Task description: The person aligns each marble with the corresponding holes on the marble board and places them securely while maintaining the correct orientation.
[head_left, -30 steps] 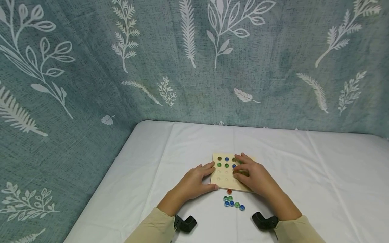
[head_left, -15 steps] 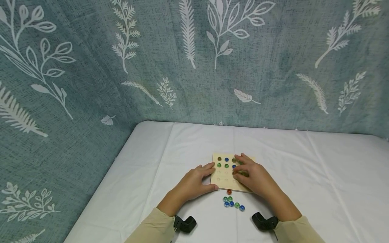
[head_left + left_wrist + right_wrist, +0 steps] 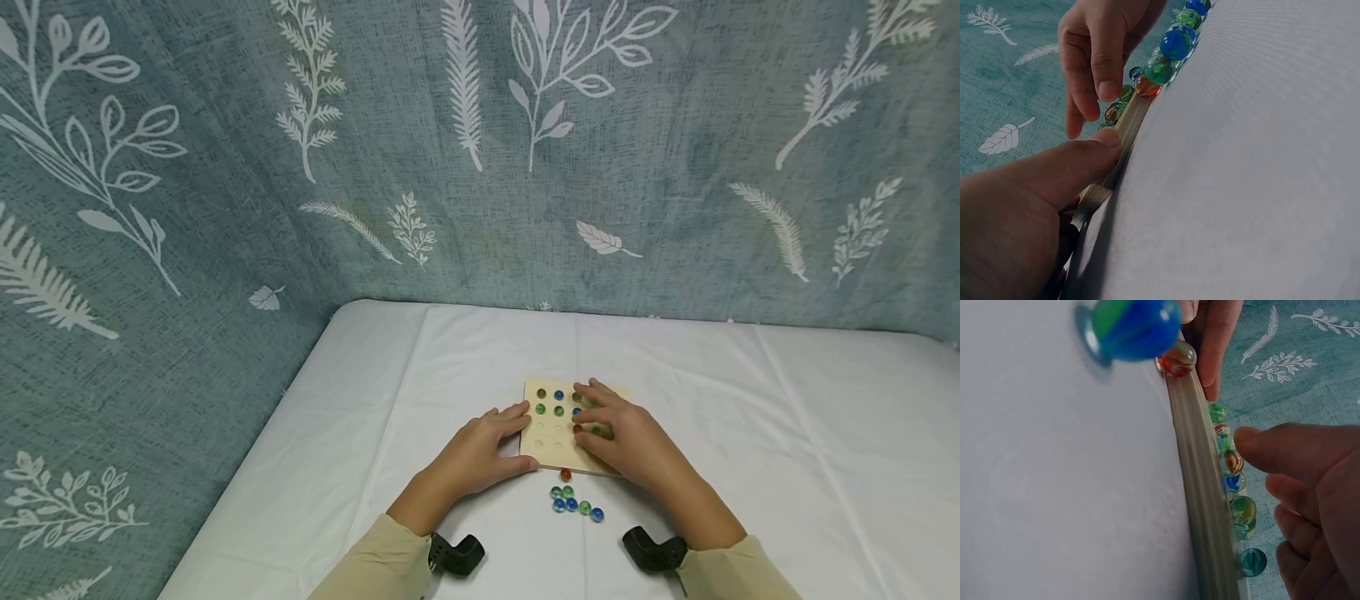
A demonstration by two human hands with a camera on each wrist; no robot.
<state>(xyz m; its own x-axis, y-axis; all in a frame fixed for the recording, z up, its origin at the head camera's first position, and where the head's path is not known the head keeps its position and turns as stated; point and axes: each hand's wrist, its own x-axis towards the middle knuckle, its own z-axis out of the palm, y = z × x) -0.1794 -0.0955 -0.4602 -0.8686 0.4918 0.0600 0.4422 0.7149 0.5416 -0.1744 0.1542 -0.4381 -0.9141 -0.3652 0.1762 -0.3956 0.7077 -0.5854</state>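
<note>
A pale wooden board (image 3: 548, 457) with rows of round hollows lies on the white cloth. Its two far rows carry glass marbles; an amber marble (image 3: 577, 429) sits in the third row. My left hand (image 3: 474, 454) holds the board's near left corner, with the thumb (image 3: 1094, 150) against the near edge and fingers along the left side. Over the board's right part is my right hand (image 3: 626, 429), fingers slightly bent and apart, covering some marbles. Its thumb (image 3: 1266, 444) comes close beside a striped orange marble (image 3: 1232, 462), and no marble shows between the fingers.
In front of the board, a red marble (image 3: 566, 475) lies at its near edge. Closer to me is a loose cluster of green and blue marbles, among them a blue marble (image 3: 597, 515) at the right end. A patterned teal curtain (image 3: 480, 233) hangs behind the table.
My right hand has shifted very slightly left over the board, and the amber marble by its thumb shows more clearly. The left hand and the loose marbles stay put.
</note>
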